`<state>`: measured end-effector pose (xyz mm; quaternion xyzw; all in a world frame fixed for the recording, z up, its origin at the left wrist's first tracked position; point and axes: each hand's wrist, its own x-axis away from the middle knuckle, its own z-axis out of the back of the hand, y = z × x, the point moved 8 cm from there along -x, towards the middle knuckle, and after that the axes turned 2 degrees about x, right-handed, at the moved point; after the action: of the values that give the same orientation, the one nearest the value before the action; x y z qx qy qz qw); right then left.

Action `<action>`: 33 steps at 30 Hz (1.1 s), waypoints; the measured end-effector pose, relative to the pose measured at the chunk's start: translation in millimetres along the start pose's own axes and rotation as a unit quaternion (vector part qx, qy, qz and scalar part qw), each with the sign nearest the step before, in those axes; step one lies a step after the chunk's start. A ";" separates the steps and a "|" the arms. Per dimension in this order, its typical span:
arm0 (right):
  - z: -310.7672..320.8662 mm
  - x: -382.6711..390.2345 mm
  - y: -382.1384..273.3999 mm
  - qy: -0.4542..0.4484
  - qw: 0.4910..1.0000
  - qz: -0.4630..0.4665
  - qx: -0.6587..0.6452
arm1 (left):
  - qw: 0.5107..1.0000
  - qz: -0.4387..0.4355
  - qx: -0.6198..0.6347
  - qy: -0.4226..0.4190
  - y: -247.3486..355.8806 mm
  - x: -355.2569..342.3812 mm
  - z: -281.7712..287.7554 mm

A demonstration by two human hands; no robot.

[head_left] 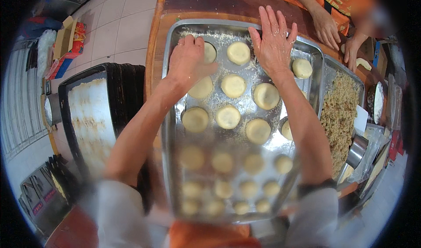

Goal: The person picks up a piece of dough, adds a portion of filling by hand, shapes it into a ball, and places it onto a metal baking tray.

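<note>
A large metal tray [165,129] lies before me, with rows of pale round dough pieces, such as a flat dough round [233,86] near its middle. My left hand [187,60] is low over the far left corner, fingers curled down and thumb out to the right. It partly covers a dough round [211,53]; its fingertips and whatever lies under them are hidden. At the far side, my right hand [274,48] is open, fingers spread and pointing away from me. A thicker dough piece [302,68] sits to its right. Pale crumbs are scattered across the tray.
A tray of crumbly filling [338,116] stands at the right, with a metal cup [357,151] and a white scraper [360,120] beside it. Stacked dark baking trays [127,83] stand at the left. Across the wooden table [210,2], another person's hands [328,30] are working.
</note>
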<state>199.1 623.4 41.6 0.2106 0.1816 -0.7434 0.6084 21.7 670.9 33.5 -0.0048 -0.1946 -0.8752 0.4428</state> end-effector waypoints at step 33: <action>29.6 43.8 10.2 -0.346 0.927 0.047 -0.134 | 0.934 -0.350 -0.065 0.037 89.0 -12.5 -42.0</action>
<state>198.9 569.6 43.1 -0.1347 0.0473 -0.7091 0.6905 105.3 618.7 22.4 0.0668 -0.1103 -0.9851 0.1140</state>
